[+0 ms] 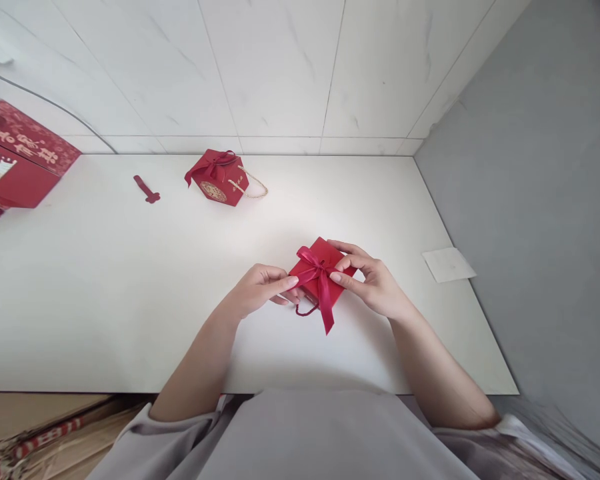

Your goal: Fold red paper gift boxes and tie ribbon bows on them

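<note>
A small red gift box (327, 250) is between my hands above the white table, with a dark red cord handle (307, 312) below it. A shiny crimson ribbon (325, 300) is tied in a bow across its top, one tail hanging toward me. My left hand (263, 290) pinches the ribbon at the box's left corner, thumb on top; its other fingers are partly hidden beneath. On the right side, my right hand (373, 280) has thumb and index finger closed on the ribbon near the knot. Its other fingers reach behind the box's far edge.
A hexagonal red gift box (220, 180) with a bow and gold cord stands near the wall. Left of it lies a red strip (147, 190). Larger red boxes (25, 157) stand far left. White paper (449, 265) lies at the right edge; cardboard (35, 413) is below the table's front.
</note>
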A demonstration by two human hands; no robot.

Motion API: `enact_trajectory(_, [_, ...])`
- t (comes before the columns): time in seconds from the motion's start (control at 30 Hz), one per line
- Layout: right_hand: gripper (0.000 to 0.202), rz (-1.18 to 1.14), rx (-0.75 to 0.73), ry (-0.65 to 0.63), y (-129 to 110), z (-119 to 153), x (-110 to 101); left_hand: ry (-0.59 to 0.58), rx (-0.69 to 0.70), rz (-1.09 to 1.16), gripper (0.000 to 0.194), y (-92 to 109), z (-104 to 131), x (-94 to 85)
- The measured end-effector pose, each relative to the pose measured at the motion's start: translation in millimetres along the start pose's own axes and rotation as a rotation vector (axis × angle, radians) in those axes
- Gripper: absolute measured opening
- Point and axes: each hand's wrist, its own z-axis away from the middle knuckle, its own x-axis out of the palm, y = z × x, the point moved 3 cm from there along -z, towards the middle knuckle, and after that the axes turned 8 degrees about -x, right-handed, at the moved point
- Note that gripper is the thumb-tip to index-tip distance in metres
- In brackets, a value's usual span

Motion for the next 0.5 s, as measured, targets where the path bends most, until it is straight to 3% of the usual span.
enact_trajectory(0.5, [0.032,-0.215,0.078,-0.055,2.9,0.2,-2.6,-0.044,0.072,0.035,0.027,1.2,0.9,-1.6])
